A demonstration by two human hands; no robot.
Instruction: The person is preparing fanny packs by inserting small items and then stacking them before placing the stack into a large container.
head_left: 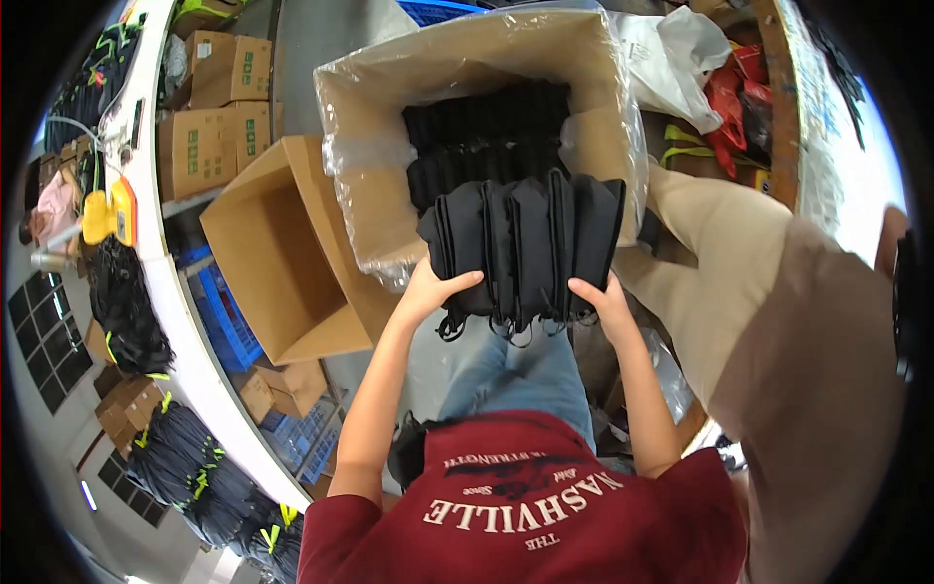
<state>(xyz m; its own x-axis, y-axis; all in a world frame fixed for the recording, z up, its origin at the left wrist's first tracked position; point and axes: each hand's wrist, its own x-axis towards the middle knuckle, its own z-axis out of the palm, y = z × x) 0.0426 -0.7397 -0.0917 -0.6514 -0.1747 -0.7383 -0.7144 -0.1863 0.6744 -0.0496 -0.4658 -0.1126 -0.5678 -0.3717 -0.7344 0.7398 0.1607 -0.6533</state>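
Pressed together in a row, several folded black fabric bags (520, 248) with thin cord loops hang between my two hands. My left hand (428, 293) grips the row's left end, thumb laid over the near side. At the opposite end my right hand (603, 304) holds it the same way. The row is at the near side of a large open carton (477, 60) lined with clear plastic, overlapping its near edge in view. Inside the carton lie more black fabric bundles (486, 117) in rows, partly hidden by the row I hold.
An open brown carton (282, 258) stands tilted to the left. Beyond it are closed boxes (199, 151), a blue crate (224, 316) and a white table (195, 380) bearing black bundles. Another person's beige-clad leg (730, 234) is close on the right, near white plastic bags (671, 58).
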